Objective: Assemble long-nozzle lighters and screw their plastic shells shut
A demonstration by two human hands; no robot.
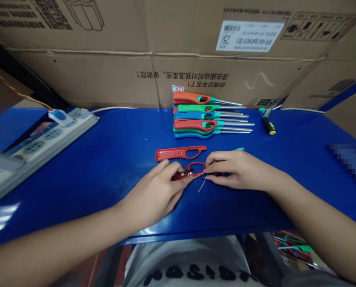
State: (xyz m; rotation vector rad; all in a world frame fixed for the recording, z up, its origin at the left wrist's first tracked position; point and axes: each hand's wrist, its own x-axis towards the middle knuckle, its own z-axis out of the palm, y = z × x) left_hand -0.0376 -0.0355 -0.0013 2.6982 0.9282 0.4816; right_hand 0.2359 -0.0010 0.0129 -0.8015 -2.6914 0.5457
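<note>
My left hand (166,183) is closed around the handle end of a red lighter half-shell (197,164), its fingertips at the black and metal parts inside. At the shell's other end, my right hand (230,169) is closed in a pinch at the narrow neck; what exactly lies between those fingertips is partly hidden. A thin clear tube (201,185) sticks out below the right fingertips. The matching red half-shell (180,153) lies flat just beyond my hands. A bit of teal plastic (240,149) shows behind my right hand.
Several assembled long-neck lighters (196,124) are stacked farther back. To their right lies a yellow-black screwdriver (268,125). A white power strip (43,147) with plugs runs along the left. A large cardboard box (106,79) stands behind the blue table (121,167). A bin of coloured parts (297,249) sits below, right.
</note>
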